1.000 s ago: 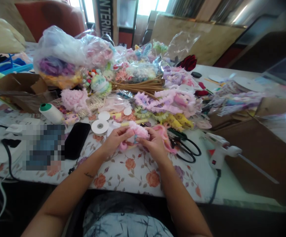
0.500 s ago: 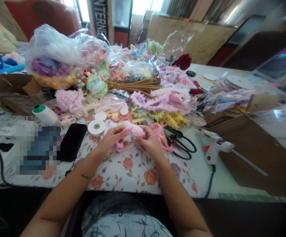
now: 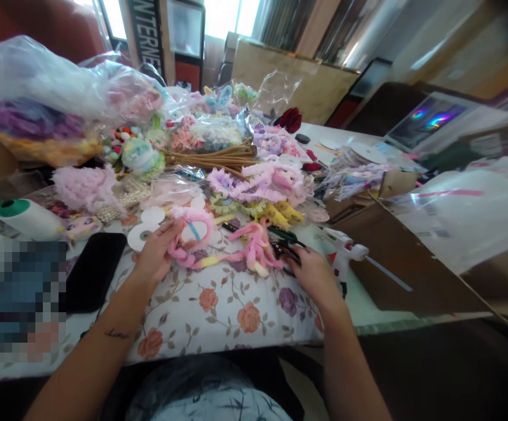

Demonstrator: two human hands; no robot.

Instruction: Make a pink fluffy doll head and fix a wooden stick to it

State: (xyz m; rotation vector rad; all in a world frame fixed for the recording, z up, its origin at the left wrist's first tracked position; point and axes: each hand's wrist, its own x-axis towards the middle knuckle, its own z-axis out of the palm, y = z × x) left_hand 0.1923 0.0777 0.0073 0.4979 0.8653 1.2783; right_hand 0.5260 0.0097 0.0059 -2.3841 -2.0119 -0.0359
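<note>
Between the fingers and thumb of my left hand [image 3: 156, 252] is a fluffy pink hoop [image 3: 210, 220] with a strip of blue across its middle. A braided pink and yellow fuzzy strand [image 3: 212, 261] trails from it along the tablecloth to the right. It runs toward a bunch of pink fuzzy stems [image 3: 256, 248] with pale yellow ends. My right hand [image 3: 313, 272] is closed around the black handles of a pair of scissors [image 3: 286, 250], which lie beside the bunch. The scissor blades are mostly hidden.
A white glue gun [image 3: 344, 248] stands right of my right hand, before a cardboard box [image 3: 394, 257]. On the left lie a black phone [image 3: 96, 272] and a thread cone [image 3: 30, 219]. Bagged craft pieces and brown stems [image 3: 210, 156] crowd the back. A white ribbon spool [image 3: 142, 237] sits behind my left hand.
My right hand has let go of the pink hoop and moved right onto the scissors. My left hand keeps the hoop, now turned to show its opening. The view has swung right.
</note>
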